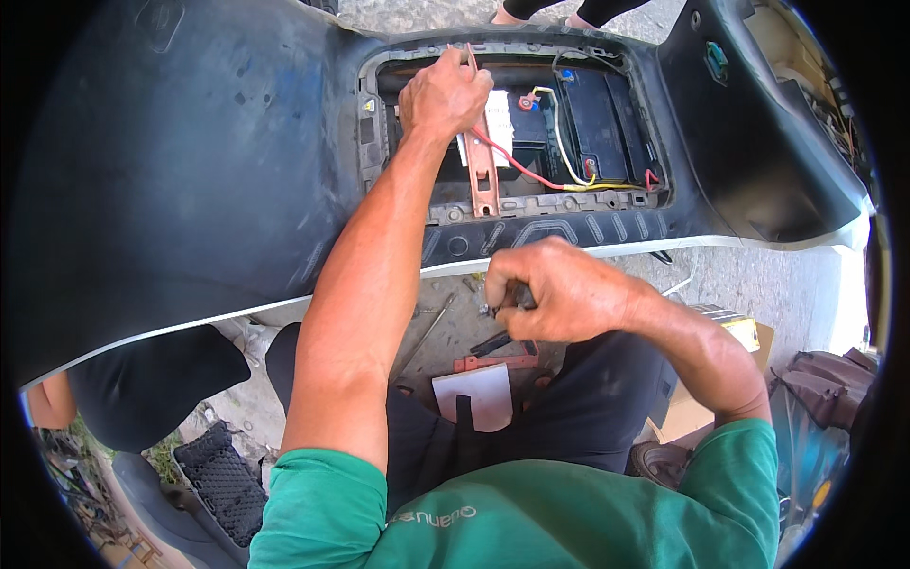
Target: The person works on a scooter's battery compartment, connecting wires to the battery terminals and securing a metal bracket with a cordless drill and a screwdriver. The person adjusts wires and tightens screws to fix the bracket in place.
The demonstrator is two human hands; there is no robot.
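Note:
My left hand is closed at the far edge of a battery compartment, its fingers on the upper end of a reddish metal bracket. The bracket lies across the opening, its lower end on the near rim. A dark battery fills the right side of the compartment, with red, white and yellow wires about it. Nearer to me, my right hand is held in a fist in front of the rim. A dark object shows within its curled fingers; its kind is mostly hidden.
Black vehicle bodywork surrounds the opening, with a raised panel at right. On the ground between my legs lie a second reddish bracket, a white flat piece and a thin rod. Another person's feet stand beyond.

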